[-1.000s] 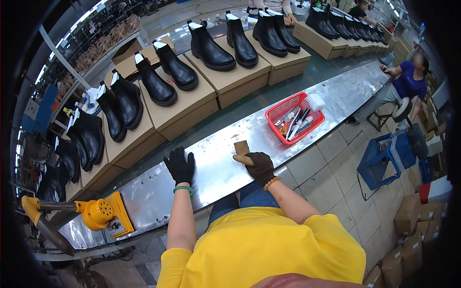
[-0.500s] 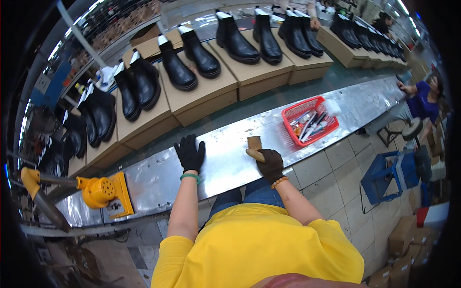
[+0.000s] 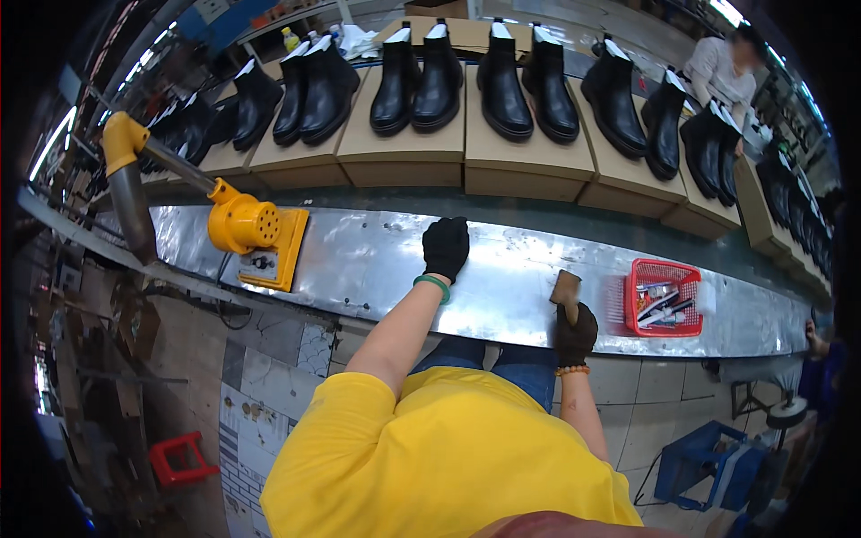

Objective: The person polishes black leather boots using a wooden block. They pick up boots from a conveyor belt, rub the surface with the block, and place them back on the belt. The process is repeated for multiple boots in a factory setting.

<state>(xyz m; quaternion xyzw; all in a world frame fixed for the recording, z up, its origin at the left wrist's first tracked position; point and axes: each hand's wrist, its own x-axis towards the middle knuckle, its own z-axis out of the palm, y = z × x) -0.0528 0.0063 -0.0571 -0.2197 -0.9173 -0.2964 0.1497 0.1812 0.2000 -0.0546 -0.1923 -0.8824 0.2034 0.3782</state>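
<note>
My right hand [image 3: 575,335], in a dark glove with a beaded bracelet at the wrist, is closed round the wooden handle of a small brush [image 3: 566,288]. The brush's tan, blocky head points away from me, over the metal bench [image 3: 507,300]. My left hand [image 3: 446,247], black-gloved with a green bangle, is at the bench's far side, its fingers curled in and nothing visible in them. Beyond it, pairs of black ankle boots [image 3: 437,82] stand on cardboard boxes [image 3: 404,148].
A red plastic basket [image 3: 631,300] of pens and small tools sits on the bench to the right. At the left is a yellow machine [image 3: 242,224] with a pipe arm. Another person [image 3: 722,72] works behind the boots. A red stool [image 3: 182,459] stands on the floor.
My view has swung left. My left hand has gone from spread fingers to curled ones and reaches farther out. The brush in my right hand has turned to point more straight ahead.
</note>
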